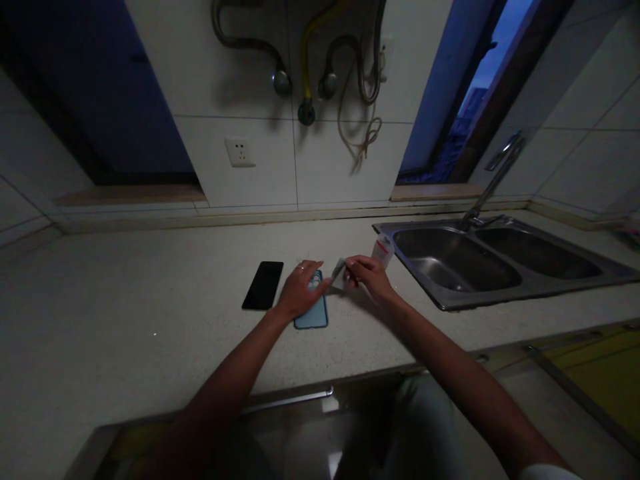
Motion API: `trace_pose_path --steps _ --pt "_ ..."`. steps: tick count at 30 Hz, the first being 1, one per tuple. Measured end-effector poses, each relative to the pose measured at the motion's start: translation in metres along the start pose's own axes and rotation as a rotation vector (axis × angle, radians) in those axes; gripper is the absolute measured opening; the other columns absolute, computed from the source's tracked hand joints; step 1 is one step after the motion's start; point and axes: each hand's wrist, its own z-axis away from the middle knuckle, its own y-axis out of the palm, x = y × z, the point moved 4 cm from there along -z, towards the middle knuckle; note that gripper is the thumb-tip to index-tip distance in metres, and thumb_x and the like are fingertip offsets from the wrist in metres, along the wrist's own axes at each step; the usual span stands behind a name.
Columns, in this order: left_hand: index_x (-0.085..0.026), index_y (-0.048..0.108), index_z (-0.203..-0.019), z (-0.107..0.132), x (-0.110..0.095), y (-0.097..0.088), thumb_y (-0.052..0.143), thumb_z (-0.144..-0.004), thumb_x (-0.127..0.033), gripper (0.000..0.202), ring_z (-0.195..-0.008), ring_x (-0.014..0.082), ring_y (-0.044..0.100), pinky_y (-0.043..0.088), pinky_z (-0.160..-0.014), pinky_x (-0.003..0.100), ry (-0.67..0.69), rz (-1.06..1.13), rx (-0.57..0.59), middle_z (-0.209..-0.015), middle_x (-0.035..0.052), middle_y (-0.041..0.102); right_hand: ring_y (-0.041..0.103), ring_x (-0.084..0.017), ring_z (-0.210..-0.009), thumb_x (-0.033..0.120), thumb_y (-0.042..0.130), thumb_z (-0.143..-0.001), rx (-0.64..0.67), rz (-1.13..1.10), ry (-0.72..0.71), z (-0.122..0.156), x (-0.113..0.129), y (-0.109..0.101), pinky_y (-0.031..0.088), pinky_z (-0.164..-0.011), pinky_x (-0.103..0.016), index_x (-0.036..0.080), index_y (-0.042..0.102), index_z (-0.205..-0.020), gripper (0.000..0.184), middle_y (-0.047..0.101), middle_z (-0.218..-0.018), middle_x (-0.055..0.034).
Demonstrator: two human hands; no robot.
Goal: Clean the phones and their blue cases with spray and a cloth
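My left hand [299,291] lies over a light blue phone case [313,315], fingers stretched out and thumb apart. It hides part of the case; the camera cutouts show near the thumb. Between thumb and fingers, my right hand [367,272] pinches a small, thin, greyish-green flat piece [339,269], tilted up from the counter. The tip of my left thumb is close to this piece; whether they touch I cannot tell. A black phone [263,285] rests to the left of my left hand. Behind my right hand is a clear plastic bag with a red stripe [383,249].
The pale countertop [200,293] runs along a tiled wall. At the right is a double steel sink [455,263] with a tap [493,180]. Pipes with valves [283,81] and a socket [240,153] are on the wall. A drawer handle [290,400] sits below the front edge.
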Motion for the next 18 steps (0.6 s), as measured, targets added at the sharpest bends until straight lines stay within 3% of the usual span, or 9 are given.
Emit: trace_pose_path --steps 5,8,11,13,15,18 --pt "-0.019 0.061 -0.134 0.001 -0.002 0.017 0.070 -0.083 -0.049 0.060 -0.129 0.0270 0.056 0.040 -0.112 0.044 -0.091 0.343 0.030 -0.138 0.0134 0.062 0.053 -0.010 -0.050 0.057 0.086 -0.065 0.152 -0.172 0.083 0.002 -0.007 0.010 0.043 -0.049 -0.024 0.019 0.076 -0.077 0.040 0.067 -0.065 -0.0004" --pt "-0.019 0.071 -0.114 0.001 -0.006 0.018 0.071 -0.080 -0.045 0.043 -0.103 0.0224 0.066 0.048 -0.096 0.036 -0.142 0.461 0.049 -0.111 0.0087 0.074 0.055 -0.011 -0.053 0.055 0.086 -0.066 0.218 -0.201 0.084 0.003 -0.006 0.014 0.045 -0.052 -0.024 0.019 0.077 -0.077 0.038 0.069 -0.067 -0.0017" --pt "-0.018 0.074 -0.083 -0.001 -0.014 0.011 0.072 -0.078 -0.044 0.026 -0.076 0.0164 0.061 0.047 -0.075 0.028 -0.148 0.478 0.030 -0.079 0.0024 0.070 0.056 -0.012 -0.054 0.056 0.079 -0.074 0.219 -0.109 -0.005 0.004 0.001 0.009 0.045 -0.052 -0.026 0.019 0.079 -0.086 0.039 0.068 -0.068 -0.0024" --pt "-0.018 0.070 -0.075 -0.002 -0.018 0.007 0.071 -0.079 -0.049 0.031 -0.065 0.0130 0.054 0.042 -0.064 0.025 -0.179 0.519 0.011 -0.067 -0.0012 0.061 0.054 -0.013 -0.053 0.056 0.071 -0.082 0.088 0.047 -0.170 0.005 0.010 -0.005 0.046 -0.053 -0.028 0.021 0.078 -0.090 0.037 0.065 -0.064 -0.0010" --pt "-0.018 0.064 -0.067 -0.002 -0.021 0.005 0.067 -0.081 -0.055 0.040 -0.057 0.0105 0.045 0.035 -0.056 0.024 -0.207 0.561 -0.006 -0.059 -0.0037 0.050 0.054 -0.014 -0.055 0.054 0.065 -0.087 -0.156 0.275 -0.412 0.008 0.023 -0.026 0.049 -0.059 -0.032 0.023 0.077 -0.089 0.033 0.063 -0.066 -0.0010" --pt "-0.018 0.050 -0.057 -0.002 -0.022 0.007 0.059 -0.084 -0.065 0.055 -0.052 0.0096 0.039 0.031 -0.051 0.024 -0.259 0.594 -0.034 -0.054 -0.0044 0.039 0.059 -0.020 -0.067 0.059 0.064 -0.083 -0.578 0.531 -0.776 0.016 0.040 -0.060 0.052 -0.074 -0.042 0.023 0.072 -0.086 0.037 0.064 -0.075 -0.0043"
